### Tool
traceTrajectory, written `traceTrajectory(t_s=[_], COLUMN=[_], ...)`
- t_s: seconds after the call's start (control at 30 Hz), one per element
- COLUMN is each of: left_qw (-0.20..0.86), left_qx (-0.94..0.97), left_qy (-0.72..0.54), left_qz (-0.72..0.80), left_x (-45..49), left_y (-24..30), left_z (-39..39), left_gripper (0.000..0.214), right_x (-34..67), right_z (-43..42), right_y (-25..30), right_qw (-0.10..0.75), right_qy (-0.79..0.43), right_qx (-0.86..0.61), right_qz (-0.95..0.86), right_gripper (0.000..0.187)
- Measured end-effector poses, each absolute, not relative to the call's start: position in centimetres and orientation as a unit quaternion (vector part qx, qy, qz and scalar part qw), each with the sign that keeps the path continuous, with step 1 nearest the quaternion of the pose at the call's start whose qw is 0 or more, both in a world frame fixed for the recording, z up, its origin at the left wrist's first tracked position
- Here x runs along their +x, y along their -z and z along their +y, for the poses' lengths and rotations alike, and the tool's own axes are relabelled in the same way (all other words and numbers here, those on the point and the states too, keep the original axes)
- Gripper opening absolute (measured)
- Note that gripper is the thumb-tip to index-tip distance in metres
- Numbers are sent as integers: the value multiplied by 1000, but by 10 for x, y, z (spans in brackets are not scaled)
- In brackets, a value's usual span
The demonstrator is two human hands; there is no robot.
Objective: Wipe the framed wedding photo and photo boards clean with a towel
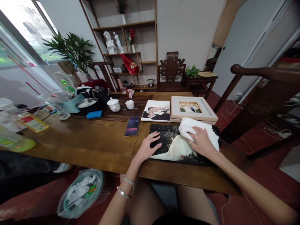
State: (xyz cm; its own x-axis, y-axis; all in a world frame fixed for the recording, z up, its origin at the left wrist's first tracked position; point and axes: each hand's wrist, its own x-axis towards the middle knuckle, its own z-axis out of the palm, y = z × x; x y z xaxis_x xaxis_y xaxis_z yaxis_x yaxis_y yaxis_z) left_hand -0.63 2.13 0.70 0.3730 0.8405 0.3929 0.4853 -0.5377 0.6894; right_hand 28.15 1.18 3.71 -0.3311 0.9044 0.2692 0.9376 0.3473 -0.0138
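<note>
A large dark photo print [173, 147] lies flat at the near edge of the wooden table [93, 137]. My left hand [148, 145] rests open on its left corner, fingers spread flat. My right hand [200, 142] presses a white cloth [199, 128] down on the print's upper right part, fingers curled over the cloth. A ring shows on one finger.
A second photo print [157, 111] and a light framed picture [193, 108] lie behind. A phone [132, 126] lies left of the print. Tea ware, a kettle [100, 93], white cups and bottles stand at the left. A wooden chair [262, 90] stands at the right; shelves at the back.
</note>
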Motion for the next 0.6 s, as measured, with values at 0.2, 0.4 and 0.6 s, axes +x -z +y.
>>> traceTrajectory(t_s=[0.2, 0.4, 0.6], left_qw=[239, 250, 248], left_qx=[795, 796, 790], left_qy=[-370, -376, -368], left_qz=[416, 403, 422], left_x=[-7, -9, -7], left_y=[-6, -5, -8], left_z=[23, 24, 21], left_gripper=[34, 36, 36], right_x=[237, 247, 282], right_z=[-64, -63, 4], right_y=[-34, -43, -37], right_qw=[94, 99, 120], right_qy=[-12, -70, 30], right_qx=[-420, -325, -480], right_qz=[-903, -938, -868], right_gripper=[34, 32, 34])
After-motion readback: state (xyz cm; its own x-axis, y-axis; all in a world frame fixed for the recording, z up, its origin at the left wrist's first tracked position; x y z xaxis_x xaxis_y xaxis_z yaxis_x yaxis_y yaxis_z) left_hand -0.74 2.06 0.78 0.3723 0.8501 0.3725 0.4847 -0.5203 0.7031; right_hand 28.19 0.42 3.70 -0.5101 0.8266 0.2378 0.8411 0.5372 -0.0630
